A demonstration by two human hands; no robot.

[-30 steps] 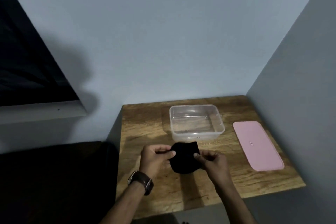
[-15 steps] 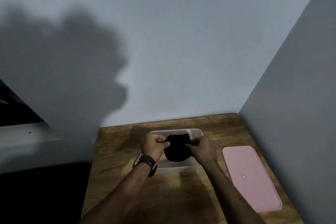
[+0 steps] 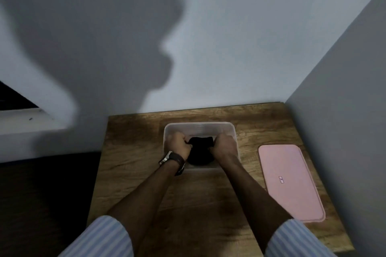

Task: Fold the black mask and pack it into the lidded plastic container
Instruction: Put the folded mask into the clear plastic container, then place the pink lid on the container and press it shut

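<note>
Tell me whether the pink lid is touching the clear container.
Apart. The head view shows the pink lid lying flat to the right of the clear container, with a strip of bare wooden table between them.

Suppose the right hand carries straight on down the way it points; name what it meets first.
Most likely the floor of the clear container: the right hand, gripping the black mask, is already inside its walls. Remaining depth is unclear.

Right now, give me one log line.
step: packing | mask: in container, both hands gripping | left hand | right hand | lid: off, on table
</note>
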